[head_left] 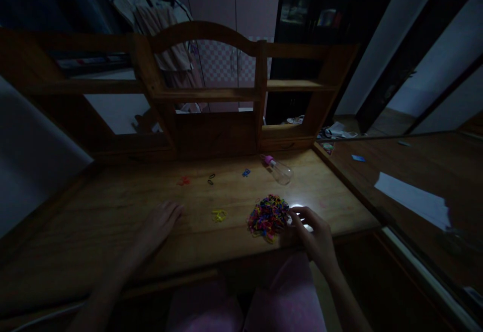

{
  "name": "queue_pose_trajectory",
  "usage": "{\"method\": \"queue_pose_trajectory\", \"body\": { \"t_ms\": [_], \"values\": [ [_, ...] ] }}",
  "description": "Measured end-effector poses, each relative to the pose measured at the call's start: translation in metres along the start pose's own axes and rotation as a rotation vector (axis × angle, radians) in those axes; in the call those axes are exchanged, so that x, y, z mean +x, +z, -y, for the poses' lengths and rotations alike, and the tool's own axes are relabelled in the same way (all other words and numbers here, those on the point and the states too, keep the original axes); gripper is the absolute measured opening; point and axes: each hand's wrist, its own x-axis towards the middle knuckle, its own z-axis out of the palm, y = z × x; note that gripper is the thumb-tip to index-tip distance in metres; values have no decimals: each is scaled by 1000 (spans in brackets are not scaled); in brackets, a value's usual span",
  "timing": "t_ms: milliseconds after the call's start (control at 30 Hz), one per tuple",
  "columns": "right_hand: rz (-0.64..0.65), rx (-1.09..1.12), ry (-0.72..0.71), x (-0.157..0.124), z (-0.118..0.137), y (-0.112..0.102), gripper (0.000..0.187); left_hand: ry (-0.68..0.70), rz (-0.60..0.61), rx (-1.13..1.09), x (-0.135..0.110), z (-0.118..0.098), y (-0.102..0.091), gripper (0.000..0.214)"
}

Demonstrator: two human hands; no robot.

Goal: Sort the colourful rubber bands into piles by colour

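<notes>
Head view, very dim.

- My right hand (313,235): fingers (299,216) curled, tips at the near right edge of the pile of small coloured rubber bands (267,216). Touching the pile; cannot tell whether a band is pinched between them.
- My left hand (158,226): released, lying palm down on the wooden desk (113,206), fingers stretched forward and slightly spread, gripping nothing. Well apart from the pile.
- The pile: a loose, roundish heap with no clear long axis, just left of my right fingertips and near the desk's front edge.
- Yellow bands (219,216): a small cluster between my two hands, nearer the pile.
- Beyond my fingers, toward the hutch (215,131): red bands (183,181), black bands (211,178) and blue bands (246,172), each a small separate group, in a rough row.
- Clear bulb-shaped bottle (281,172): lying on its side beyond the pile. Its long axis runs diagonally, with the pink cap (268,159) pointing away from me and left and the round end nearer my right hand.
- Writing: too dark to read any on the bottle.
</notes>
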Motion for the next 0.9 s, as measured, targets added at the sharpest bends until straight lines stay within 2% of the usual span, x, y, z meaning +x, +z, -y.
{"method": "queue_pose_trajectory", "body": {
  "t_ms": [67,167,233,300,400,533,667,767,900],
  "values": [
    [15,3,-7,-8,1,0,23,-28,-1,2,1,-23,-5,31],
    [-13,19,20,-14,-1,1,23,-87,-18,-128,7,-72,-2,27],
    [-31,46,60,-14,-3,1,21,-144,3,-263,12,-109,11,24],
    [-33,87,107,-13,-4,2,21,-112,68,-411,17,-140,29,25],
    [-24,136,155,-12,-6,2,21,-61,123,-549,25,-168,53,30],
    [-12,124,157,-11,-13,1,22,-16,170,-561,33,-177,67,23],
    [2,90,139,-10,-18,4,21,-19,171,-460,37,-178,69,14],
    [8,78,134,-10,-18,7,20,-28,159,-506,38,-180,69,15],
    [14,83,133,-9,-17,8,20,-138,128,-609,37,-182,66,8]
  ]
}}
